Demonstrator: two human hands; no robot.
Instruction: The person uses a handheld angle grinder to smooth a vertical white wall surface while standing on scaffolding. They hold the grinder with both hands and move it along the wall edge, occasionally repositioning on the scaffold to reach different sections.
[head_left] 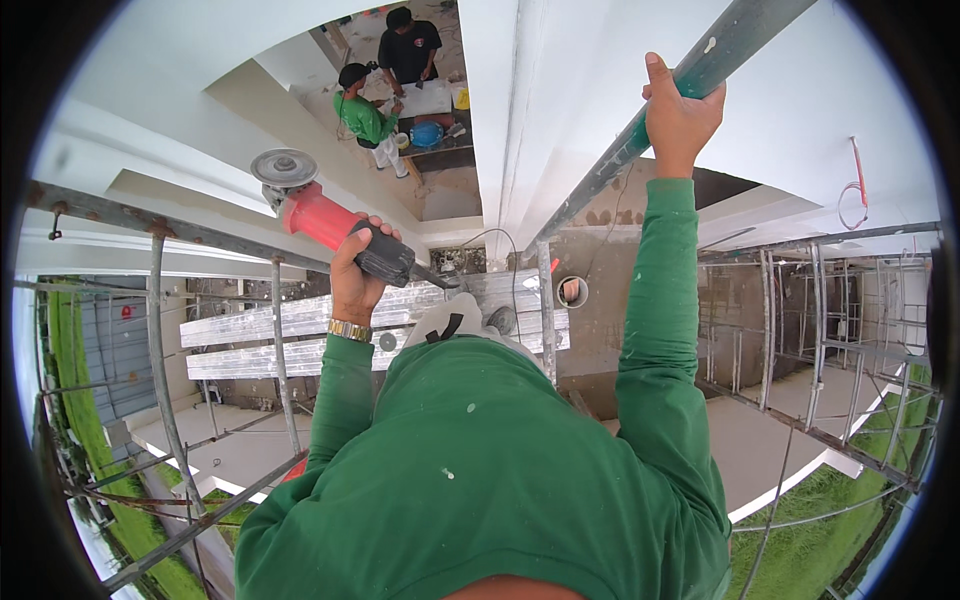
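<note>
My left hand [357, 272] is wrapped round the dark rear body of a red and black angle grinder [325, 218]. Its grey disc [284, 168] points up and away to the left, apart from any surface, and a dark cord trails from its back end. A metal watch sits on my left wrist. Raised at the upper right, my right hand [682, 118] grips a thick grey-green metal pipe [630, 140] of the scaffold, with the thumb sticking up along it. Both arms wear green sleeves.
Under me lie whitish scaffold planks [290, 318], with a round grey disc [388, 341] on them. Scaffold rails [160, 330] stand on both sides. A bucket [572, 291] is on the lower floor. Far below, two people work at a table [432, 100] with a blue item [426, 135]. White beams run ahead.
</note>
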